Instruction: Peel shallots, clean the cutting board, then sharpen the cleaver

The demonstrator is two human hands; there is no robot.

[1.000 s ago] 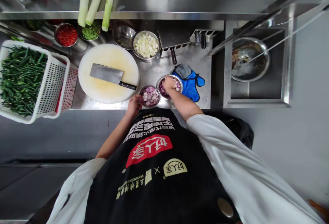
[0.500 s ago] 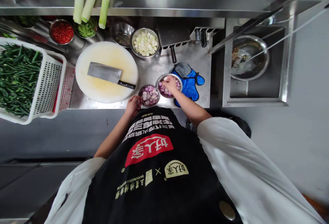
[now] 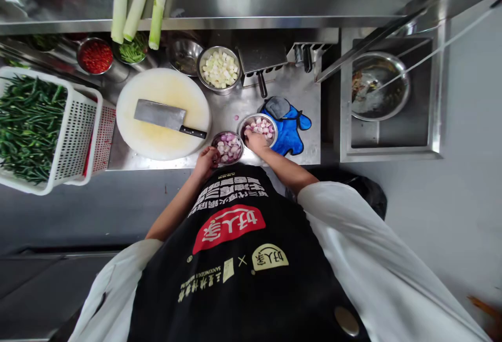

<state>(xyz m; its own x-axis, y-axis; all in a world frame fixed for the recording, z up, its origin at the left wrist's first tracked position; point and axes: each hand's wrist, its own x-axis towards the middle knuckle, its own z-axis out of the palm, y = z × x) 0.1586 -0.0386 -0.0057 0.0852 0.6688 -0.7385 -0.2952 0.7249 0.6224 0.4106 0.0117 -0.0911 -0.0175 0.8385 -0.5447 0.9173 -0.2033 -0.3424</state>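
Note:
Two steel bowls of peeled shallots stand side by side at the counter's front edge. At the rim of the left bowl (image 3: pixel 215 138) is my left hand (image 3: pixel 206 161), its fingers curled against the near left side. The shallots (image 3: pixel 230 146) in that bowl look pinkish-white and purple. My right hand (image 3: pixel 255 141) reaches into the right bowl (image 3: pixel 275 139), fingers bent down at its left inner side, so what they pinch is hidden. More shallots (image 3: pixel 262 124) show beyond the knuckles. One small purple piece (image 3: pixel 236 117) lies on the counter behind the bowls.
To the left is a round white cutting board (image 3: pixel 160 146) with a cleaver (image 3: pixel 160 114) on it. Blue cloth (image 3: pixel 288 135) lies right of the bowls. Behind are a bowl of white cubes (image 3: pixel 219 68) and a knife rack (image 3: pixel 304 54). A basket of green chilies (image 3: pixel 29 127) stands far left.
My right hand has shifted left and nearer within the right bowl, uncovering shallots there. A small purple piece now lies on the counter. My left hand has moved slightly toward its bowl.

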